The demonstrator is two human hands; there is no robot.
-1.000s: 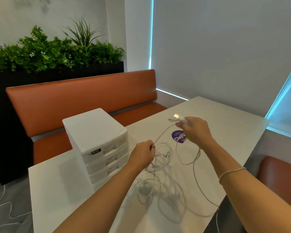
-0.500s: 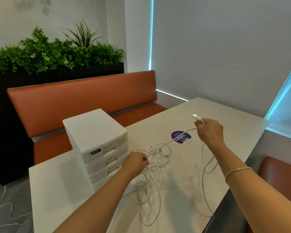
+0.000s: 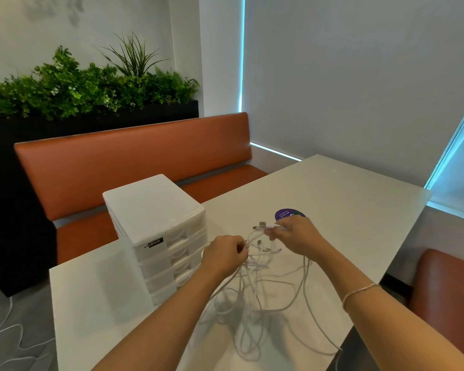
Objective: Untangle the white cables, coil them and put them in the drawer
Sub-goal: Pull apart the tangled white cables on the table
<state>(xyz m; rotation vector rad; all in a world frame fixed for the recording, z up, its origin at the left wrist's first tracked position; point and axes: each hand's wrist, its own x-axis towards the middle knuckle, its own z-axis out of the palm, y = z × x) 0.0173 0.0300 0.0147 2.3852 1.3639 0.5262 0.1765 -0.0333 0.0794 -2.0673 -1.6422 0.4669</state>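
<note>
Your left hand [image 3: 225, 254] grips the tangled white cables [image 3: 255, 295] at centre frame, just right of the white drawer unit [image 3: 156, 231] with its drawers closed. Your right hand [image 3: 296, 238] pinches one plug end, half covering the purple sticker [image 3: 285, 214]. Half a second ago it was stretched farther right; now it's close to the left.

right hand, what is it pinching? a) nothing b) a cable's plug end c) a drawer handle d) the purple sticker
b: the right hand pinches a plug end of the white cables, raised above the table in front of the purple sticker.
</note>
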